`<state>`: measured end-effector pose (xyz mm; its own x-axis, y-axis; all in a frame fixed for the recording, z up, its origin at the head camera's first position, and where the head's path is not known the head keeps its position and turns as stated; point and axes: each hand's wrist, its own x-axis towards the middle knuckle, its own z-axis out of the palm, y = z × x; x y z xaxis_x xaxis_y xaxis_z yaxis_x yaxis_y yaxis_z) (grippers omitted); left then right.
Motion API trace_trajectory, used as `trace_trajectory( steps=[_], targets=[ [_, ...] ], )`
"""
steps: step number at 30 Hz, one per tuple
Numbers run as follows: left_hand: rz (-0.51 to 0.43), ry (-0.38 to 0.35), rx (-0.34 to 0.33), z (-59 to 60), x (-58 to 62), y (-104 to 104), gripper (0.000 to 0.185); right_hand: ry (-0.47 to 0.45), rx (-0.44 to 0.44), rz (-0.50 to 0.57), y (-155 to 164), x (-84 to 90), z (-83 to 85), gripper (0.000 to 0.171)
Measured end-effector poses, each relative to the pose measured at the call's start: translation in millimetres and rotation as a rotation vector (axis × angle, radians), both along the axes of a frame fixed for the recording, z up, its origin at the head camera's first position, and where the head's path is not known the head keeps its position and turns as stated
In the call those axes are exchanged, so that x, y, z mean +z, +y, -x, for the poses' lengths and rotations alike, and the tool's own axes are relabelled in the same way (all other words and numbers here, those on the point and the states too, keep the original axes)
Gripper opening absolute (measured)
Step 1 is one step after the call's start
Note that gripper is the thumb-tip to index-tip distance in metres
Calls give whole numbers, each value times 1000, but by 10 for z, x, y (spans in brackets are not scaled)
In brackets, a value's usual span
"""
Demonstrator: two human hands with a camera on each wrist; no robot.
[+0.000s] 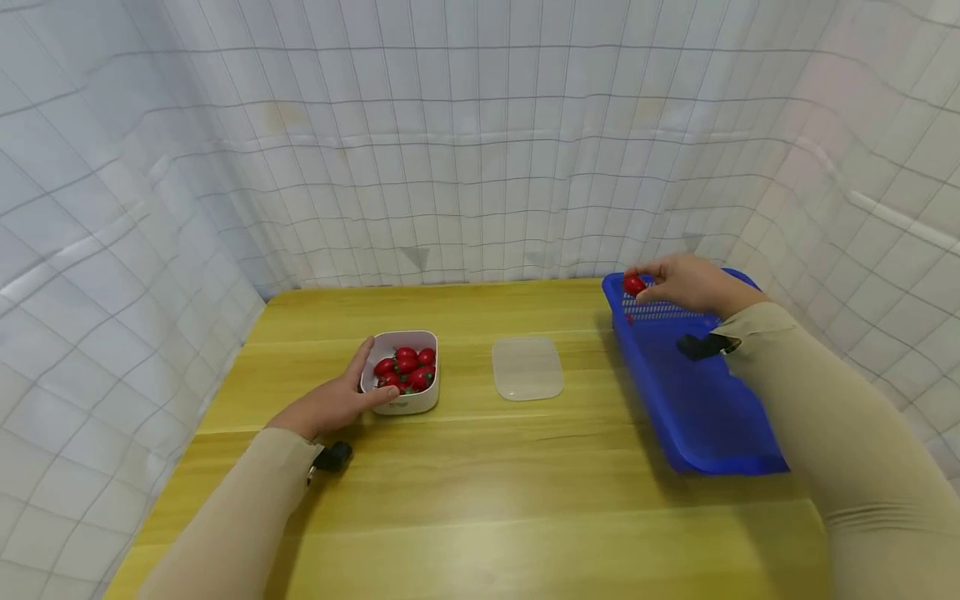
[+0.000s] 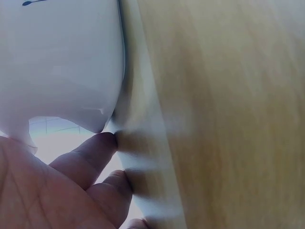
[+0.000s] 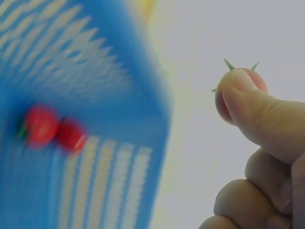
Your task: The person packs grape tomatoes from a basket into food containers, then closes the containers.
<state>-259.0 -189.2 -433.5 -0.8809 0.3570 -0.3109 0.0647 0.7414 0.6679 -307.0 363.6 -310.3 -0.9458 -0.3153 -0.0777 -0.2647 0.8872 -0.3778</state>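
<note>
A white square container (image 1: 405, 403) stands at the left of the table, holding several red cherry tomatoes (image 1: 406, 360) with green stems. My left hand (image 1: 339, 403) holds its left side, thumb at the near rim and fingers along the outer wall. In the left wrist view the fingertips (image 2: 102, 143) lie low against the container (image 2: 62, 62), near the tabletop. My right hand (image 1: 693, 283) pinches one cherry tomato (image 1: 634, 285) above the far left corner of a blue basket (image 1: 660, 408). Two more tomatoes (image 3: 43, 126) lie inside the basket in the right wrist view.
A translucent flat lid (image 1: 527, 368) lies on the wooden table (image 1: 480, 483) between the container and the basket. White gridded curtains (image 1: 480, 150) hang behind the table and along both sides.
</note>
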Motion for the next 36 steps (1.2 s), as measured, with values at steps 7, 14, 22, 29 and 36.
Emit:
trace_trajectory(
  steps=[7, 14, 22, 29, 36],
  targets=[
    [18, 18, -7, 4, -12, -2, 115, -14, 85, 31, -903, 141, 76, 51],
    [12, 23, -12, -6, 15, 23, 115, -49, 215, 114, -1819, -40, 118, 50],
    [-3, 5, -2, -3, -1, -13, 115, -122, 333, 127, -2569, -290, 70, 47],
    [16, 4, 1, -15, 19, 5, 116, -101, 386, 112, -2797, -394, 56, 46],
    [6, 3, 0, 6, -5, -4, 116, -122, 374, 121, -2864, -420, 53, 48]
  ],
)
